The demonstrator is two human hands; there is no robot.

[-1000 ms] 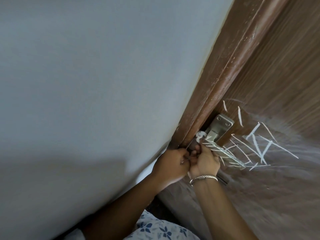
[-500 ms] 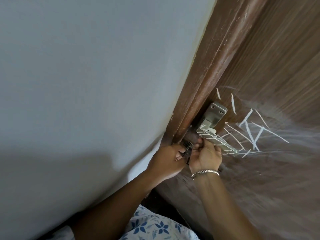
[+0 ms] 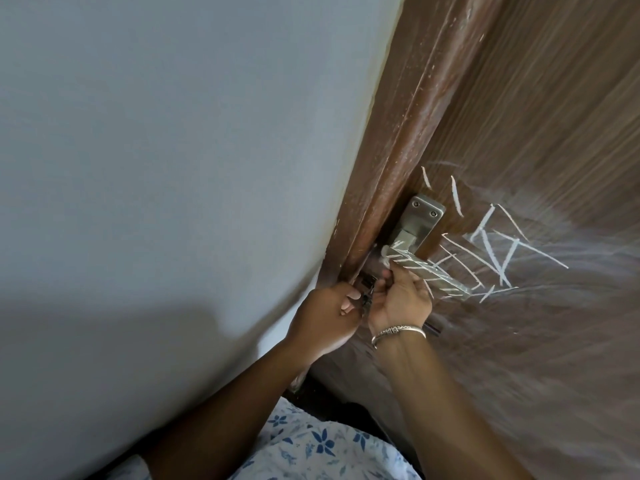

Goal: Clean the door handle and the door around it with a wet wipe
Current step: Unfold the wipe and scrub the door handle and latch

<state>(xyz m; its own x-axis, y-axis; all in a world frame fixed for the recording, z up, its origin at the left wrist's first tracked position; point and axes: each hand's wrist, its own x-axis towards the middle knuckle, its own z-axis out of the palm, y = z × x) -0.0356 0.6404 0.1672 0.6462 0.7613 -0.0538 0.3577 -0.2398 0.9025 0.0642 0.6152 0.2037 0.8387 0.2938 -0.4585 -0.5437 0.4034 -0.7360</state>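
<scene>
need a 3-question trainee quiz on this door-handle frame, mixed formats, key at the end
1. True or false: the white marks on the door are already wiped off.
2. The right hand pinches the wet wipe. Where on the handle is the wipe?
A. at the end by the backplate
B. at the free tip
C. nowhere near it
3. Fill in: the top of the backplate shows ___ screws.

Key: 1 false; 2 A; 3 two.
</scene>
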